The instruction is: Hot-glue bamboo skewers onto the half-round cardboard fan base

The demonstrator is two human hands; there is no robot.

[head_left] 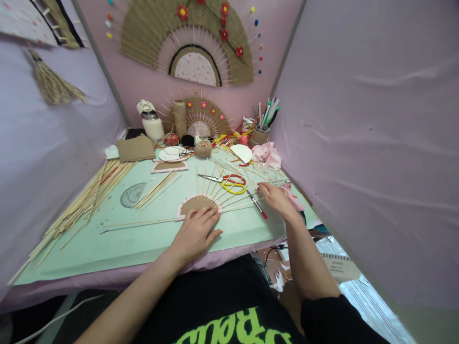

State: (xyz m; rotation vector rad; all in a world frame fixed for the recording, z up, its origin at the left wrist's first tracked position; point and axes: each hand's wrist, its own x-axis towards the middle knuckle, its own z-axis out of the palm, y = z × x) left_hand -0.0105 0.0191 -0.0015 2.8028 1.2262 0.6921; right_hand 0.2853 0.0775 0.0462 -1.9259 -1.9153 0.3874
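Observation:
A half-circle of brown cardboard (190, 204) with a pink-dotted border lies on the table before me. Thin wooden sticks (234, 198) fan out from its curved edge, and one long stick points left. My left hand (197, 227) rests flat over the lower right of the cardboard, fingers stretched out. At the outer ends of the right-hand sticks is my right hand (275, 198), its fingers pinched together at a stick's tip; the exact contact is small. Scissors (233, 184) with red and yellow handles lie behind the sticks, and a red-capped pen (257, 205) lies beside my right hand.
Many loose bamboo sticks (82, 205) cover the left side, near a protractor (132, 195). Further back stand a jar of white glue (152, 126), a twine spool (180, 118), a twine ball (203, 149) and a pen holder (258, 137). A large decorated fan (143, 40) hangs behind.

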